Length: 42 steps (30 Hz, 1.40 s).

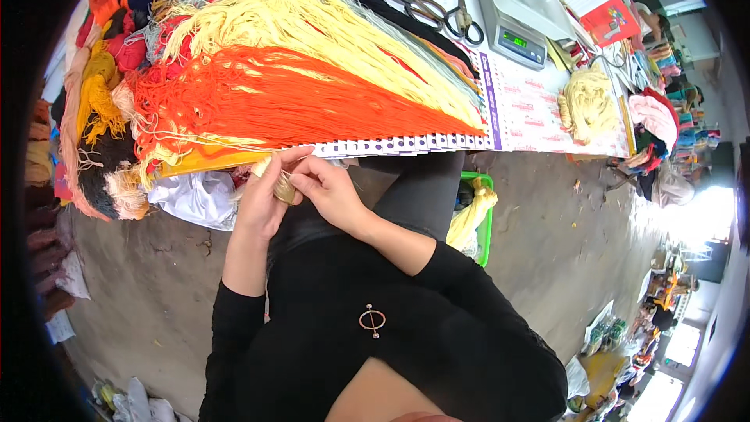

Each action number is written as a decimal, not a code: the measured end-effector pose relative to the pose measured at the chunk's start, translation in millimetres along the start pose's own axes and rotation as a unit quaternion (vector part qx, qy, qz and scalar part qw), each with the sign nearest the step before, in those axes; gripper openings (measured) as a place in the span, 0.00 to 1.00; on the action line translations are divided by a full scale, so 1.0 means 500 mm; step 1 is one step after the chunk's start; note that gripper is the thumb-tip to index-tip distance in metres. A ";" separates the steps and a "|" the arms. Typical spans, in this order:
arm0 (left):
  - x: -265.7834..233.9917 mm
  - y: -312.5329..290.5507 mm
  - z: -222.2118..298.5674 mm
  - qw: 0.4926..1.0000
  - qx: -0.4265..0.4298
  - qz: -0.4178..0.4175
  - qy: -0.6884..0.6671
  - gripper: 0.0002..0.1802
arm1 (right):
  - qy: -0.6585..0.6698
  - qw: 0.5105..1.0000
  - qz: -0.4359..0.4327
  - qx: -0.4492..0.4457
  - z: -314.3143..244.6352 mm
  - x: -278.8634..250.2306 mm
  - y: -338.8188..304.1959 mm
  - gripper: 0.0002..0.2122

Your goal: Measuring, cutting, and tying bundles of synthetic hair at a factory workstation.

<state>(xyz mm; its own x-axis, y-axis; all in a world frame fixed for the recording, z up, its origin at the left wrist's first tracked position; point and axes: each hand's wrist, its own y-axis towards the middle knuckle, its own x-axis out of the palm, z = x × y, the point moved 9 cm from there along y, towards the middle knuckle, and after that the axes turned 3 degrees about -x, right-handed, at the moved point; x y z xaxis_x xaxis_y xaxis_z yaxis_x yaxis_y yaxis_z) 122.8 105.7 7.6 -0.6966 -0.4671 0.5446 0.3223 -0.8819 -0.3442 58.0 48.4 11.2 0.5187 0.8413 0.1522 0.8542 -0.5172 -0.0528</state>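
Observation:
In front of the table's near edge, my left hand (261,202) is closed around a small bundle of khaki thread (284,190). My right hand (334,194) pinches at the same bundle from the right, its thumb and fingers pressed together. Fine strands show between the two hands. Just beyond them, long orange-red threads (289,98) lie fanned across the table, narrowing toward the right. Pale yellow threads (312,27) spread behind the orange ones. A row of white cards with dark holes (391,145) runs along the table's near edge.
Scissors (466,22) and a digital scale (512,35) are at the back right. A cream yarn hank (587,105) rests right of the threads. Coloured yarn piles (101,94) crowd the left. A green basket (487,227) with yellow yarn stands below the table.

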 end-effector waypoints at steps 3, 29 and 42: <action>0.006 0.001 0.013 0.999 -0.002 0.015 -0.046 0.24 | 0.010 0.999 0.008 -0.040 -0.017 -0.002 -0.001 0.03; -0.092 0.006 -0.007 0.969 -0.018 0.177 0.170 0.14 | -0.209 0.977 0.018 0.022 0.012 -0.103 0.067 0.06; -0.076 0.064 -0.014 0.944 0.019 0.168 0.283 0.09 | -0.353 0.935 0.039 -0.017 -0.004 -0.110 0.071 0.07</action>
<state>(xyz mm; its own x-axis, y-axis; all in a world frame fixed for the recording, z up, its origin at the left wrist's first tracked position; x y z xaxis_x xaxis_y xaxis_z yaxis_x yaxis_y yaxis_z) 155.0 95.6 -29.3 -0.7791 -0.6204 -0.0903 0.6005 -0.6972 -0.3916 59.6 -16.4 2.7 0.4827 0.6893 -0.5403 0.8177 -0.5756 -0.0039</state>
